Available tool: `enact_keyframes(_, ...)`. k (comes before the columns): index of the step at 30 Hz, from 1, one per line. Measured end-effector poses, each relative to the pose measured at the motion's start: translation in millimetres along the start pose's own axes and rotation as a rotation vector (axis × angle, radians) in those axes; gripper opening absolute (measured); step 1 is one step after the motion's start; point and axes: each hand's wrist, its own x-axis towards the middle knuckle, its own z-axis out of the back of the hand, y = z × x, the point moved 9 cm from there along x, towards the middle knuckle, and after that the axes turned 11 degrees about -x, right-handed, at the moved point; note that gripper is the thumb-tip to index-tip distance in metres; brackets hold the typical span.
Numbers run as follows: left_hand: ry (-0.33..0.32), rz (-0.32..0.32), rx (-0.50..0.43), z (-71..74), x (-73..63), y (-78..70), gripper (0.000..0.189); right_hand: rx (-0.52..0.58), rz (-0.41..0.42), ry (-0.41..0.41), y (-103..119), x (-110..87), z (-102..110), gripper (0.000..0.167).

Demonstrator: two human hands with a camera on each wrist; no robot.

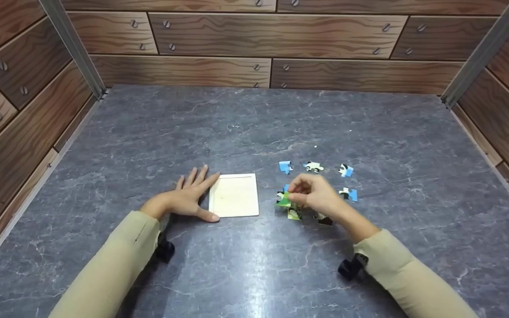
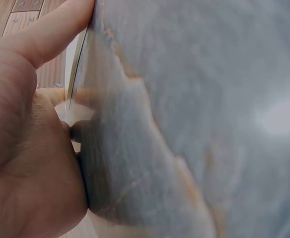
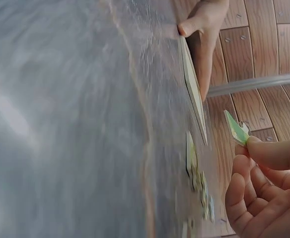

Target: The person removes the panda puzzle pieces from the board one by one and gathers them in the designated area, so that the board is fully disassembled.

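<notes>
A square, pale wooden puzzle tray (image 1: pixel 235 195) with a raised border lies flat on the table. My left hand (image 1: pixel 186 198) is spread at its left side, with the thumb at the lower left corner and the index finger at the upper one. To the right of the tray, my right hand (image 1: pixel 318 196) pinches a green puzzle piece (image 3: pixel 238 130) between thumb and fingertips, raised above the table. Beneath that hand lie a green-and-dark puzzle piece (image 1: pixel 294 213) and a dark puzzle piece (image 1: pixel 324 218), both partly hidden by it.
Beyond the right hand, a blue piece (image 1: pixel 285 166), a white-and-black piece (image 1: pixel 313 167) and a panda-patterned piece (image 1: pixel 346 170) form a row. Another white-and-blue piece (image 1: pixel 348 194) lies right of the hand. Wood-patterned walls (image 1: pixel 276 35) enclose the grey marbled table (image 1: pixel 184 119).
</notes>
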Motion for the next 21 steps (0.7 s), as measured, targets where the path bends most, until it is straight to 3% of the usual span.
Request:
enact_keyframes(8,-0.001,-0.007,0.002,0.9,-0.9,-0.2,0.112,0.033,-0.032,-0.047,-10,-11.1,24,0.017)
enact_keyframes(15,0.005,-0.003,0.004,0.5,0.1,0.9,0.112,-0.009,-0.016,-0.080,-15,-23.7,43,0.020)
enact_keyframes(21,0.013,0.014,0.001,-1.5,0.9,2.8,0.113,-0.012,-0.060,-0.103,-27,-38.2,59,0.022)
